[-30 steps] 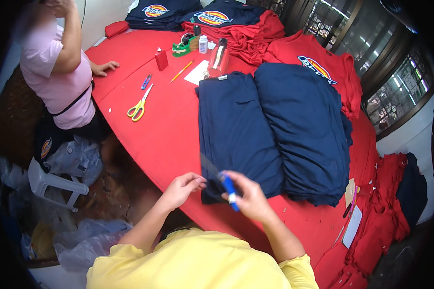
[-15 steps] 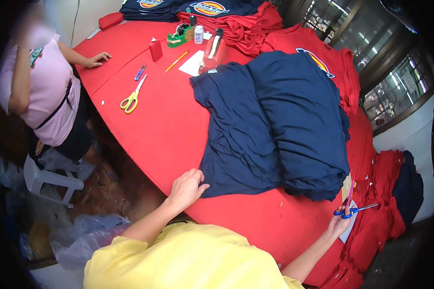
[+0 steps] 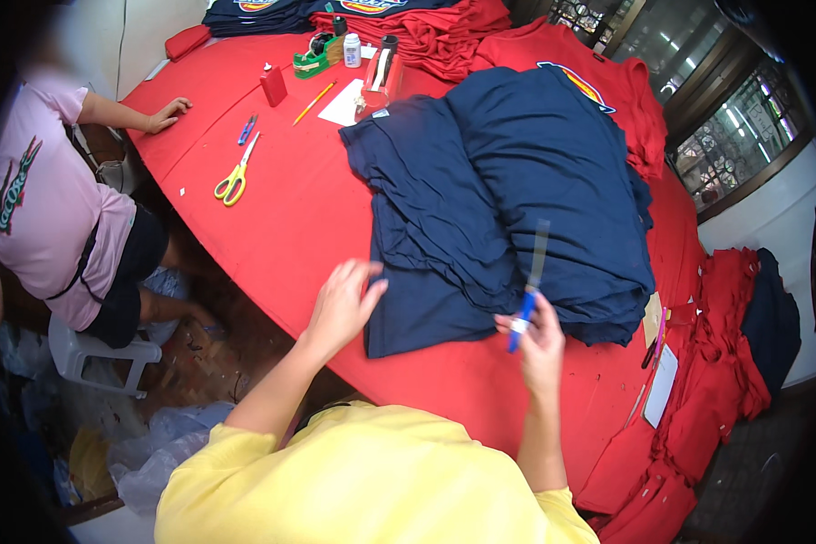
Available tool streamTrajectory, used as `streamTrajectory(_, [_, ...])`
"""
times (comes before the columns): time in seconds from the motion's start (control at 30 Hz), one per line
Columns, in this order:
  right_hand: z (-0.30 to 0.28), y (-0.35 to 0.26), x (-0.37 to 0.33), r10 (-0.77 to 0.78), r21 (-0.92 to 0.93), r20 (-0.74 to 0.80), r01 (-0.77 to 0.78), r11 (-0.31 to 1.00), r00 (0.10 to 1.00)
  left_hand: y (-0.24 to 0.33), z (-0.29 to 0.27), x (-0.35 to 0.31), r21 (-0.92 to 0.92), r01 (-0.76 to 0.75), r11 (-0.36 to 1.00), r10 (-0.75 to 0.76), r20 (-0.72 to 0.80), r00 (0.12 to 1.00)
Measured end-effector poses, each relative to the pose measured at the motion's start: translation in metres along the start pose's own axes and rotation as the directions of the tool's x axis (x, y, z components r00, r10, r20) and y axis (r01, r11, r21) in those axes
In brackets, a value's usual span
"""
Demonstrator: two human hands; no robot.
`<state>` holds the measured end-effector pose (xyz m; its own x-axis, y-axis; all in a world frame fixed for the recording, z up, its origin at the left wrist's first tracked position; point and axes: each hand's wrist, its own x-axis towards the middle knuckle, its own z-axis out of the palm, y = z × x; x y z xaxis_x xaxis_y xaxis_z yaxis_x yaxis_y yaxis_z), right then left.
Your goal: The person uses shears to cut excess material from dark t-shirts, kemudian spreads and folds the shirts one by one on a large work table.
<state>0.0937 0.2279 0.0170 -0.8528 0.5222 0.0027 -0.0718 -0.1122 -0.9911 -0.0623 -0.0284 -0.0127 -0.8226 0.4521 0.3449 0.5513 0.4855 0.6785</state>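
A pair of blue-handled scissors (image 3: 527, 314) is gripped in my right hand (image 3: 541, 341), blades pointing up and slightly smeared over the navy shirts. My left hand (image 3: 337, 304) is at the left edge of a navy shirt (image 3: 431, 317), thumb apart from the slightly blurred fingers; whether the fingertips touch the cloth is unclear. Part of that shirt is turned back in loose folds, and its lower part lies flat on the red cloth. A thick heap of navy shirts (image 3: 553, 199) lies against it on the right.
Yellow-handled scissors (image 3: 233, 185), a small cutter (image 3: 247, 130), a pencil (image 3: 315, 103), a red bottle (image 3: 273, 85) and a green tape dispenser (image 3: 315, 57) lie on the red-covered table (image 3: 272, 245). Red shirts (image 3: 712, 363) hang at the right. A person in pink (image 3: 59, 199) stands left.
My right hand has brought the blue scissors from the table's right edge to the navy shirt. My left hand has shifted up along the shirt's edge, and the shirt's upper layer is now folded back.
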Motion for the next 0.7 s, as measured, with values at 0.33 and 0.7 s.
streamTrajectory(0.33, [0.012, 0.064, 0.058, -0.371, -0.526, 0.016, 0.324, 0.787, 0.928, 0.018, 0.033, 0.039, -0.156, -0.083, 0.984, 0.103, 0.131, 0.986])
streamTrajectory(0.7, [-0.003, 0.039, -0.016, 0.175, -0.320, 0.060, -0.147, 0.936, 0.983, 0.013, -0.014, -0.055, -0.128, 0.169, 0.977, -0.112, 0.364, 0.925])
